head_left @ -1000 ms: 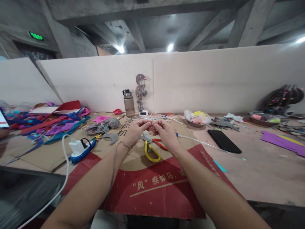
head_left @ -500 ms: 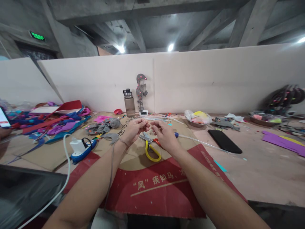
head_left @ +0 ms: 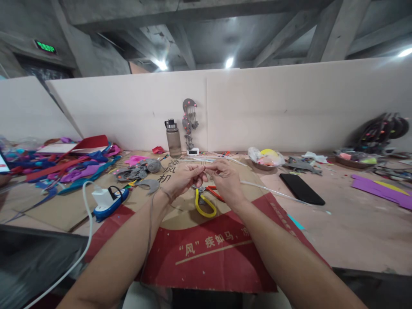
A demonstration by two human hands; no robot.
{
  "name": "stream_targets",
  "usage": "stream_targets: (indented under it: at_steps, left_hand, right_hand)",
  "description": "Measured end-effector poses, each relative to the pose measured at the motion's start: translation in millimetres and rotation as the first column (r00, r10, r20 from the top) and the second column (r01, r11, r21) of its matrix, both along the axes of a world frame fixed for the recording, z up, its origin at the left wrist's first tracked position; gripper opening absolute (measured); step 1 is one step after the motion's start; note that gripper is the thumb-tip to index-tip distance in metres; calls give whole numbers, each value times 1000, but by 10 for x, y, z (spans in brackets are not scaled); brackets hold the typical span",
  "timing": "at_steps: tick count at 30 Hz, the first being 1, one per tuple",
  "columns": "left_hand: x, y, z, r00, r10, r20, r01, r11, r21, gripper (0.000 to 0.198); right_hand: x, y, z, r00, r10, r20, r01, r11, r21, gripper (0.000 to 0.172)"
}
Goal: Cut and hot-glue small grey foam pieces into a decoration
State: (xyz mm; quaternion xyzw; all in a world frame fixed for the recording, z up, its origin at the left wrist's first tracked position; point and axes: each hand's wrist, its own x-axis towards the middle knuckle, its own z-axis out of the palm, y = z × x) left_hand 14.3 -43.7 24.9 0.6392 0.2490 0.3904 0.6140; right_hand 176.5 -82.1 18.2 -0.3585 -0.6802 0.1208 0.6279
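Observation:
My left hand (head_left: 184,179) and my right hand (head_left: 225,177) meet over the cardboard, thumbs and fingertips pinched close together. Whatever lies between them is too small to make out. A thin grey cord (head_left: 150,231) passes over my left wrist and hangs down along the forearm. Just below the hands lie yellow-handled scissors (head_left: 206,210), with an orange-red-handled tool (head_left: 216,194) partly hidden behind my right hand. To the left of my left hand is a grey crescent-shaped felt piece (head_left: 150,185).
A red-printed cardboard sheet (head_left: 212,270) covers the table before me. Leftward are a blue power strip (head_left: 111,208), grey felt pieces (head_left: 135,170) and colourful scraps (head_left: 77,167). A bottle (head_left: 174,141) stands behind; a black phone (head_left: 301,189) and a filled bowl (head_left: 265,159) are rightward.
My hands have come closer together, and their fingertips now meet. My right hand has turned slightly inward. The whole view has shifted a little.

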Motion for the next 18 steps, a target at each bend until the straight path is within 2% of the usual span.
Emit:
stream_targets:
  at_steps: [2,4,5,7,8,9,10,11,13,16,18]
  left_hand:
    - [-17,29,-6,1000,-16,-9,16,1000,13,42]
    - [-36,72,-23,1000,8,21,-8,1000,26,41]
    - [-45,93,-32,998,39,47,-40,999,29,40]
    - [-60,120,-40,987,126,95,-128,992,17,37]
    - [-65,124,-38,980,167,108,-168,986,4,37]
    - [-68,120,-32,973,199,114,-199,980,-9,37]
    - [-68,112,-22,969,220,113,-219,975,-19,38]
    - [-65,100,-11,968,228,108,-227,974,-24,38]
    - [-51,76,10,969,222,106,-219,975,-35,40]
    - [-31,65,21,966,196,170,-193,981,-36,41]
    - [-31,80,15,957,178,228,-182,983,-6,37]
  right_hand:
    - [14,-27,38,999,7,-42,-7,1000,-15,10]
    - [18,-83,100,985,164,-55,-168,982,-81,20]
    - [12,-123,137,953,303,-27,-303,944,-132,27]
    - [-18,-217,206,797,598,81,-563,785,-257,40]
    - [-41,-264,232,704,696,139,-635,705,-315,43]
    - [-65,-303,249,641,747,177,-670,657,-347,42]
    - [-89,-330,256,620,758,203,-675,647,-354,38]
    - [-109,-341,252,626,749,217,-668,658,-347,30]
    - [-131,-315,220,701,683,204,-613,724,-317,10]
    - [-118,-198,140,850,506,149,-451,844,-290,30]
    - [-96,-124,90,924,323,205,-276,934,-228,40]
